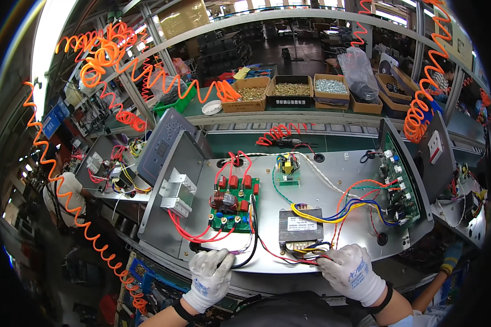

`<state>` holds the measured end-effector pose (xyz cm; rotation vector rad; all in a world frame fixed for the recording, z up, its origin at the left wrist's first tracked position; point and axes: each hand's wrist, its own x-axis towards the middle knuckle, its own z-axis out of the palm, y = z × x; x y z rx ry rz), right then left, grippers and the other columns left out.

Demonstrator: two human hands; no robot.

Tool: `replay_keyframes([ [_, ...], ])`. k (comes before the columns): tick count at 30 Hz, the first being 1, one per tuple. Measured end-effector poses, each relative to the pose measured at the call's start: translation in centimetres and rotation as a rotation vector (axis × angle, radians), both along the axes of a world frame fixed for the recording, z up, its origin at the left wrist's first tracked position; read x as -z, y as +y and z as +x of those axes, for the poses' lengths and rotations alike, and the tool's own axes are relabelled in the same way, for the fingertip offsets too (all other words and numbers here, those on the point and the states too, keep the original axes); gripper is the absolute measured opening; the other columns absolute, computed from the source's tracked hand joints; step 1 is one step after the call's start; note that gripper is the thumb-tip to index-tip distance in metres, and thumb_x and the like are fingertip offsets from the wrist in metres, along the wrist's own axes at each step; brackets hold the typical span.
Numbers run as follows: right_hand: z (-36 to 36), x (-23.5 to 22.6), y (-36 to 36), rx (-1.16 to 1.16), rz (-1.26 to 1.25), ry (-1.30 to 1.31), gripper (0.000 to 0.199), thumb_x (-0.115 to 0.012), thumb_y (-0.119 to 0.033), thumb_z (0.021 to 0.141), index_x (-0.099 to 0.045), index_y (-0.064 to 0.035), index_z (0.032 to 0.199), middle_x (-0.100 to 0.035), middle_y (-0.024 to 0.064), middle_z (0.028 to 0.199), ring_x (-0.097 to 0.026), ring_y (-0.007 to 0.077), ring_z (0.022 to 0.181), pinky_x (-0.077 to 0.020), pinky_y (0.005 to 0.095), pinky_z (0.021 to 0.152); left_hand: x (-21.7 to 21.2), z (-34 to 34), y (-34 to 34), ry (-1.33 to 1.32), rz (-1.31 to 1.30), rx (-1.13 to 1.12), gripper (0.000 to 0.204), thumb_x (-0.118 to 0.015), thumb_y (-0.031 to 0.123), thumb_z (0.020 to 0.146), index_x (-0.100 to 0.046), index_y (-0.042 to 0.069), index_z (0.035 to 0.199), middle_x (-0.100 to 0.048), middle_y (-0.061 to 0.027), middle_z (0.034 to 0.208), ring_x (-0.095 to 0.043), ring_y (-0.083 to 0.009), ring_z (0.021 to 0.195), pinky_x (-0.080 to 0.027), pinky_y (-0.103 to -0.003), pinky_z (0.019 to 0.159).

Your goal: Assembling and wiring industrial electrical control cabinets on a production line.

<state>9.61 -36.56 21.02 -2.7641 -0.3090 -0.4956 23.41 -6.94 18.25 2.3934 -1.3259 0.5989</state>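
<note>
Two gloved hands (210, 272); three circuit boards (234, 204); one transformer (301, 225)

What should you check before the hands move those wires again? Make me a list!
1. Left hand has hold of the black cable: ok.
2. Right hand is on the wires by the grey transformer: ok.
3. Both hands gloved: ok.
4. Green circuit board lies flat on the metal chassis: ok.
5. Wire ends plugged in tight: cannot tell.

Gloved left hand (210, 271) and right hand (348, 268), fingers curled
</note>
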Motion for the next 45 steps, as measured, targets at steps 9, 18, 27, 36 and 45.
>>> replay_keyframes([
  [9, -0.1, -0.2, -0.1, 0.0, -0.013, 0.026, 0.019, -0.07, -0.02, 0.068, -0.066, -0.0141, 0.086, -0.058, 0.0006, 0.074, -0.06, 0.0198, 0.059, -0.0465, 0.0359, 0.055, 0.0, -0.1, 0.0, -0.017, 0.006, -0.016, 0.041, -0.066, 0.008, 0.067, -0.062, 0.01, 0.108, -0.058, -0.004, 0.11, -0.054, -0.0233, 0.096, -0.041, -0.041, 0.08],
  [18, -0.2, -0.2, -0.1, 0.008, -0.038, 0.008, 0.021, -0.071, -0.021, 0.068, -0.066, -0.015, 0.087, -0.059, -0.0003, 0.073, -0.06, 0.0192, 0.059, -0.0465, 0.0357, 0.054, 0.0, -0.1, 0.0, -0.016, 0.011, -0.006, 0.042, -0.066, 0.008, 0.068, -0.061, 0.01, 0.11, -0.058, -0.0046, 0.11, -0.055, -0.0236, 0.096, -0.041, -0.041, 0.08],
  [27, 0.0, -0.3, -0.1, 0.012, -0.053, 0.025, 0.02, -0.071, -0.021, 0.068, -0.066, -0.0159, 0.086, -0.059, -0.001, 0.073, -0.061, 0.0191, 0.06, -0.0467, 0.0358, 0.055, 0.2, 0.0, 0.1, 0.002, 0.0, 0.008, 0.045, -0.063, 0.009, 0.067, -0.06, 0.009, 0.111, -0.058, -0.0071, 0.112, -0.054, -0.0262, 0.098, -0.039, -0.043, 0.084],
  [36, 0.5, -1.8, 0.5, -0.122, 0.154, -0.001, 0.018, -0.071, -0.019, 0.069, -0.067, -0.0115, 0.084, -0.058, 0.0038, 0.063, -0.058, 0.0235, 0.05, -0.0428, 0.0359, 0.045, -0.8, 0.7, 0.5, 0.044, -0.043, 0.037, 0.045, -0.065, 0.008, 0.065, -0.061, 0.007, 0.109, -0.057, -0.0078, 0.11, -0.056, -0.0276, 0.094, -0.042, -0.043, 0.079],
  [45, -2.0, -2.0, 0.9, -0.045, 0.302, -0.282, 0.056, -0.078, -0.009, 0.063, -0.064, -0.0025, 0.117, -0.068, 0.0131, 0.092, -0.064, 0.0361, 0.094, -0.0456, 0.0471, 0.092, -0.5, 1.8, -0.1, 0.035, -0.047, 0.033, 0.041, -0.065, 0.011, 0.064, -0.063, 0.008, 0.105, -0.063, -0.004, 0.101, -0.06, -0.0251, 0.089, -0.044, -0.042, 0.078],
])
